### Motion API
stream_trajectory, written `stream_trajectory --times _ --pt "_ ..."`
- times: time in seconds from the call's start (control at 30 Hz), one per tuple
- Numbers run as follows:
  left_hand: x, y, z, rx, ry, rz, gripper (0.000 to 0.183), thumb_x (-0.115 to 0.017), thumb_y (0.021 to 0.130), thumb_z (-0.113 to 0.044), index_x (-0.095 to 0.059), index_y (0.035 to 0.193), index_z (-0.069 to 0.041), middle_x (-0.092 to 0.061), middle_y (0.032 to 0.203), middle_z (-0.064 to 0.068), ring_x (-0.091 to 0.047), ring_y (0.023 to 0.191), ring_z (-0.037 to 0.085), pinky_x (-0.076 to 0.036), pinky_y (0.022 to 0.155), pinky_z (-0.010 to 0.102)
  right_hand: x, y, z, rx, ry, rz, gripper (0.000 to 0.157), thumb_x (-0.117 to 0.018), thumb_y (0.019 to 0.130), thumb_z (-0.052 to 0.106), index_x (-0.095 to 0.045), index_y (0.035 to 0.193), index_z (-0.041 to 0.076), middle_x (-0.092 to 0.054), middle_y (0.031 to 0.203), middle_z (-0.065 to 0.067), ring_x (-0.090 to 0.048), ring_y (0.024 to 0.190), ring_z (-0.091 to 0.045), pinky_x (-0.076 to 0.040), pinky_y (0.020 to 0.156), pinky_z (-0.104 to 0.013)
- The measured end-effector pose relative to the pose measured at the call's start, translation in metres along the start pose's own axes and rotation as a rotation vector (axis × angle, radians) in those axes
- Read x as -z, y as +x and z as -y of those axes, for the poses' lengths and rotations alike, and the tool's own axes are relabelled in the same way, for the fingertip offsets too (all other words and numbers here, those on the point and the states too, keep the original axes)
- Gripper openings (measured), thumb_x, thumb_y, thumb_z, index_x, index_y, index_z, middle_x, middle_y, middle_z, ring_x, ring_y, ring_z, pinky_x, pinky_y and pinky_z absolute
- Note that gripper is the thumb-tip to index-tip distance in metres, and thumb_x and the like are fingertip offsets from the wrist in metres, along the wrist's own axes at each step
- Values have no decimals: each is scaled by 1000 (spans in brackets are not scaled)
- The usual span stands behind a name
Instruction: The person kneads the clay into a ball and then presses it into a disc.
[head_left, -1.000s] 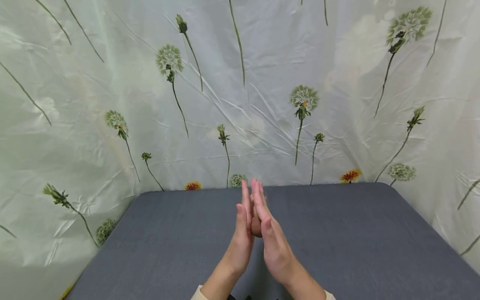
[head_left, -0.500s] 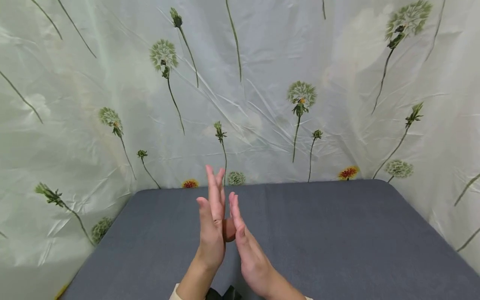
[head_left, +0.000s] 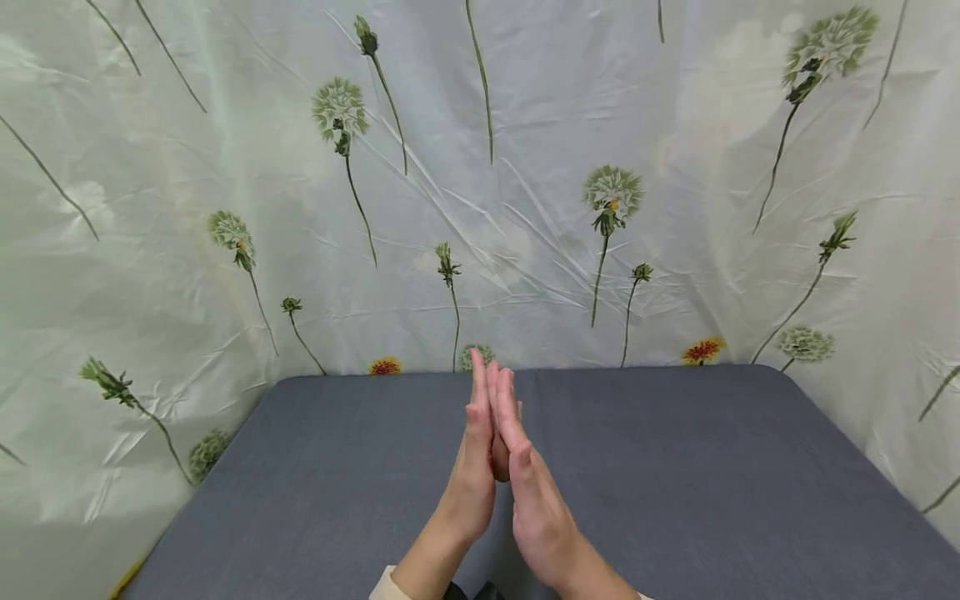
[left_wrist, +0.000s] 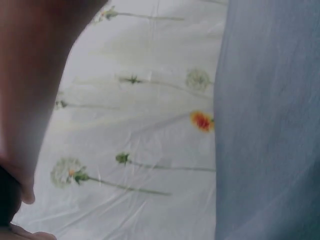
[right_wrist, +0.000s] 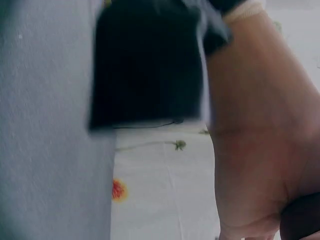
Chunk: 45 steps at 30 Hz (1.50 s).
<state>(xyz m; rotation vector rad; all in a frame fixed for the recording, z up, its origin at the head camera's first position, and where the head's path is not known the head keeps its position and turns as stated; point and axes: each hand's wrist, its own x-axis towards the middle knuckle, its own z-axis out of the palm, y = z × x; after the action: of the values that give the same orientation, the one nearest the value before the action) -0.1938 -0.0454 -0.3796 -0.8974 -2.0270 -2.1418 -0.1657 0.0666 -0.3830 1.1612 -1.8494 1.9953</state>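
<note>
A reddish-brown lump point(head_left: 501, 465), perhaps clay, sits between my two palms above the grey table. Only its near end shows in the head view; the hands cover the rest. My left hand point(head_left: 471, 487) presses it from the left with straight fingers pointing up and away. From the right, my right hand point(head_left: 542, 517) lies flat against it, fingers also straight. The fingertips of both hands nearly meet. At the right wrist view's lower right corner, the lump point(right_wrist: 302, 218) appears as a dark rounded shape beside the palm.
A grey cloth-like table surface point(head_left: 337, 500) spreads beneath the hands. Behind it hangs a pale curtain point(head_left: 525, 125) printed with dandelions. A black boxy device point(right_wrist: 147, 70), blurred, shows near the wrist in the right wrist view.
Both hands shifted left half a second ago, with the left hand's fingers higher, and are back near the middle now. The lump stays between the palms, sliding against each other.
</note>
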Motion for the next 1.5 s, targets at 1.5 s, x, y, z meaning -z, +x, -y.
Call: stream_trajectory --times 1.5 --pt "-29 -19 -17 -143 121 24 64 4 113 -57 15 171 -33 15 181 -7 16 168 21 12 120 80 31 4 -4 -122 43 -71 64 2 114 56 11 172 31 4 183 5 5 168 -11 -13 122 -5"
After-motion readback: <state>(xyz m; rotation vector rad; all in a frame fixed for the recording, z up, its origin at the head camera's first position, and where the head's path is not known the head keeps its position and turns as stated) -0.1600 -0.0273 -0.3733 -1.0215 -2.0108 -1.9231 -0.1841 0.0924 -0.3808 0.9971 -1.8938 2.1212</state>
